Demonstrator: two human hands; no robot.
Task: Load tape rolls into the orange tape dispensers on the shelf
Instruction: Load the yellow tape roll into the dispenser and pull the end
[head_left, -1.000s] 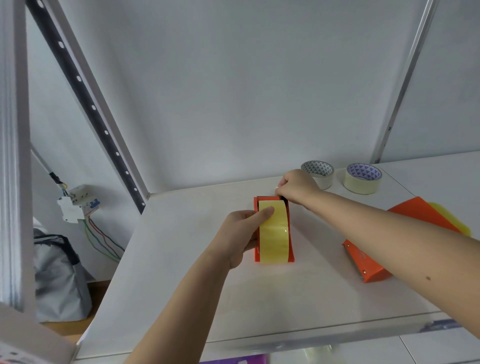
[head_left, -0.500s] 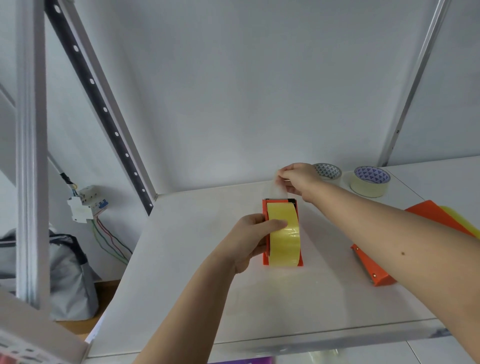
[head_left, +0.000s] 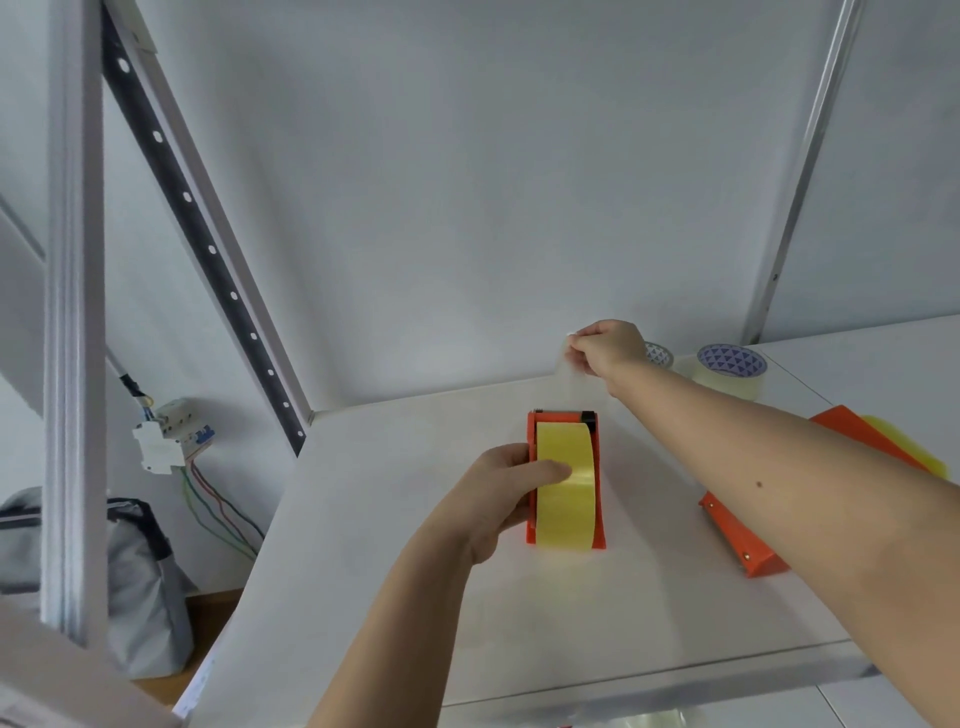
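The right hand (head_left: 605, 345) is pinching the clear tape end (head_left: 571, 371) in a closed grip, raised above and just behind the orange tape dispenser (head_left: 597, 478). The strip is running down toward the dispenser's far end, along its long axis, which points away from the person. The left hand (head_left: 501, 499) is clamping the dispenser's left side, thumb pressing on the yellow tape roll (head_left: 563, 488) seated in it. Two spare rolls (head_left: 730, 369) are sitting behind on the shelf (head_left: 363, 571); a second dispenser (head_left: 743, 540) is lying to the right, leaving open room in front.
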